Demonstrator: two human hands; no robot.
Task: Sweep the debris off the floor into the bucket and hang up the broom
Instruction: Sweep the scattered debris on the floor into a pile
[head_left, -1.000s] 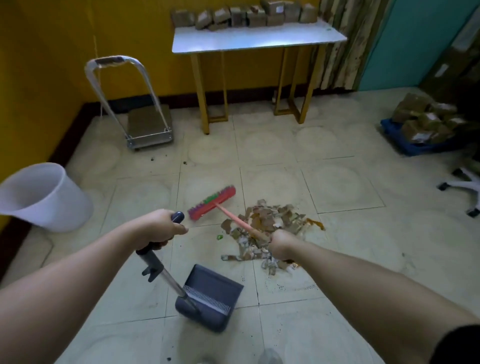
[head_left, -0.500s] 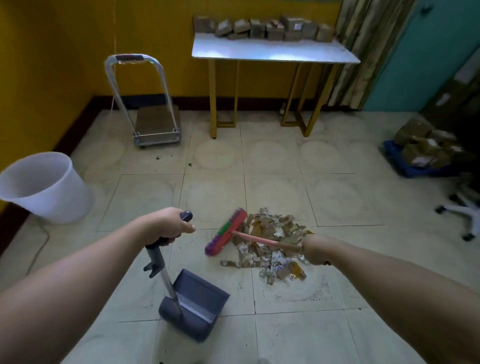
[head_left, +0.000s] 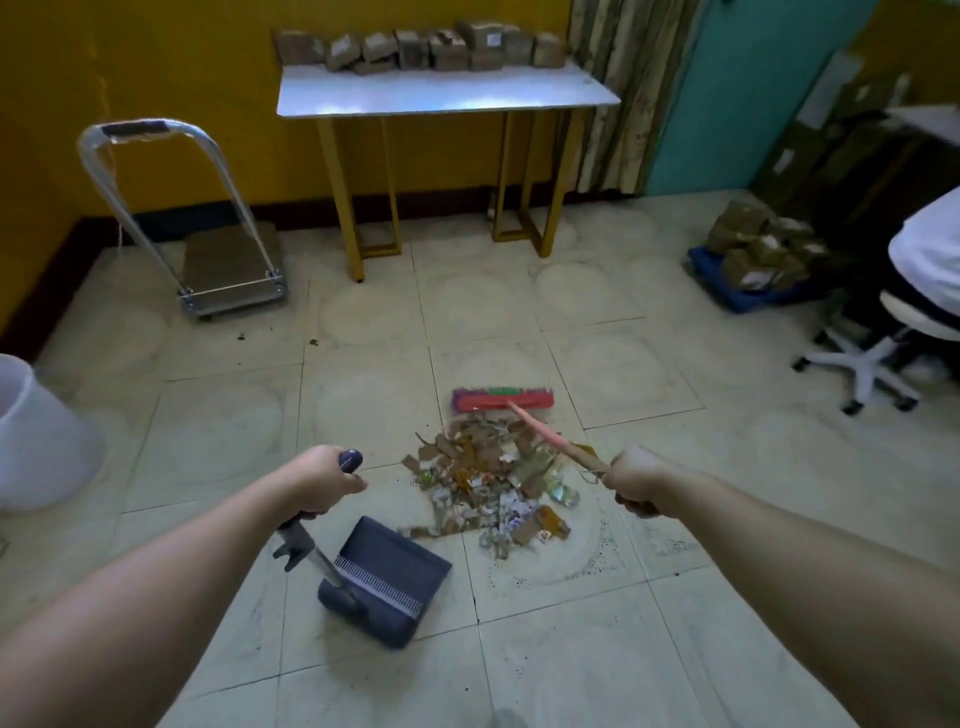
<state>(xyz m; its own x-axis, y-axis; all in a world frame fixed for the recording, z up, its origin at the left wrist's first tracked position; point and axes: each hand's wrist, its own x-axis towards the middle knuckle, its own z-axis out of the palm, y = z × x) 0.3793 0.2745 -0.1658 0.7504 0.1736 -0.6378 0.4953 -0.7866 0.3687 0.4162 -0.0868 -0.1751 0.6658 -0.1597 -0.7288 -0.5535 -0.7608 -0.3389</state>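
Gripping the broom (head_left: 501, 401) near the low end of its pink handle, the right hand (head_left: 636, 486) has its fingers curled fully round the shaft. Handle axis runs from that hand up and leftward, away from the person, to the broom head. The head rests on the floor (head_left: 597, 623) at the far edge of the debris (head_left: 488, 488), its long side lying left to right, roughly parallel with the yellow wall (head_left: 182, 78). Bristles show purple, green and red.

Debris: 1 loose pile of cardboard scraps, paper bits and wrappers, mid-floor between the 2 forearms.

Left hand (head_left: 322, 483) is closed round the dark grip atop the dustpan (head_left: 387, 582) handle. The pan sits on the tile with its mouth turned up and rightward toward the pile, its lip just beside the pile's near-left edge.

Bucket (head_left: 36, 436): white, at the left frame edge, partly cut off, well apart from the pile. Tiled floor with a few dark specks runs between them.

Farther out: platform trolley (head_left: 228, 270) by the wall, far left; table (head_left: 447, 96) with yellow legs, carrying a row of brown boxes (head_left: 415, 49); more parcels (head_left: 758, 249) on a blue base, far right; swivel chair (head_left: 872, 364) at the right edge. Labels on the boxes are too blurred to read.
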